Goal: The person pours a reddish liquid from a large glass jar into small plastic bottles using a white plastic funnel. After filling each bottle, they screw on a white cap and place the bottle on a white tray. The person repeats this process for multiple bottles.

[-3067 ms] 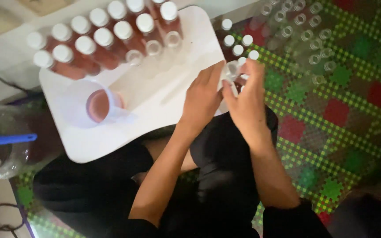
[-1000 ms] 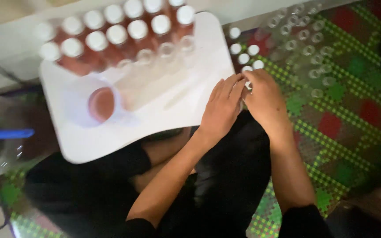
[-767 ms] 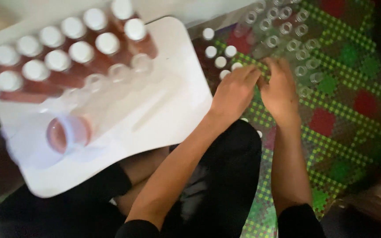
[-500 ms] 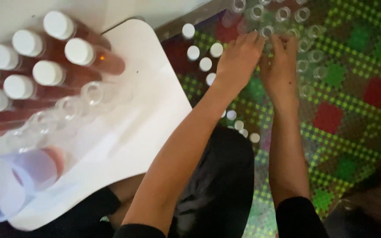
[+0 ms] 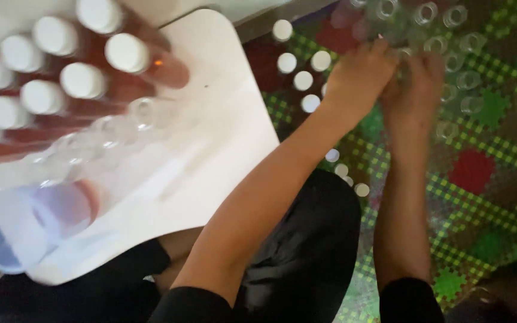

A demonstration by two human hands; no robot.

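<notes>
We see left hand [image 5: 363, 75] and right hand [image 5: 414, 87] side by side among empty clear bottles [image 5: 450, 72] on patterned mat [image 5: 486, 173], 1 o'clock of white tray [image 5: 210, 149]. Grip: cannot tell, blurred. White caps [image 5: 303, 81] at 9 o'clock of left hand.

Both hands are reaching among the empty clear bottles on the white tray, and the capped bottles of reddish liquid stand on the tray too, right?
Not quite. In the head view, the left hand and right hand reach among empty clear bottles standing on the patterned floor mat, not on the white tray. The capped bottles of reddish liquid do stand on the tray.
</notes>
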